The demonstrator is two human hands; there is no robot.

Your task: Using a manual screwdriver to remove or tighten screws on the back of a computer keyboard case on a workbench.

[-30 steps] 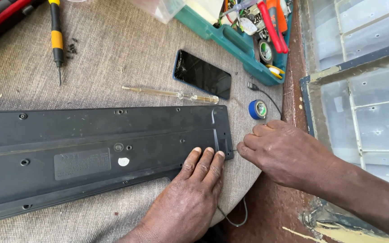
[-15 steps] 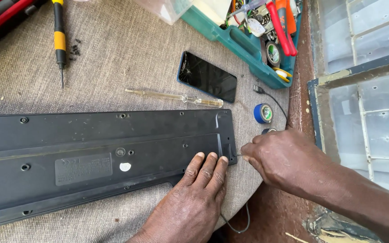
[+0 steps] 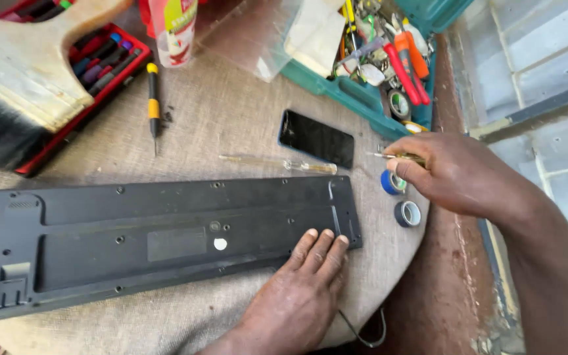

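Observation:
A black keyboard [image 3: 133,236] lies face down on a cloth-covered round table [image 3: 231,118]. My left hand [image 3: 300,289] rests flat with its fingers on the keyboard's right end. My right hand [image 3: 455,174] is past the keyboard's right end, fingers closed on a small yellow-handled screwdriver [image 3: 399,156] whose tip points left. Just below that hand stand a blue tape roll [image 3: 392,183] and a dark tape roll [image 3: 407,213]. A clear-handled screwdriver [image 3: 277,163] lies above the keyboard, next to a black phone [image 3: 317,138].
A teal tool tray [image 3: 336,89] full of tools stands at the back right. A red bit case [image 3: 96,62], a wide brush [image 3: 14,85] and a black-and-yellow screwdriver [image 3: 154,105] lie at the back left. A cable [image 3: 363,332] hangs off the table's front edge.
My right hand has left the keyboard's right end, moved up and right, and now holds a small screwdriver. The view has tilted up. My left hand stays on the keyboard.

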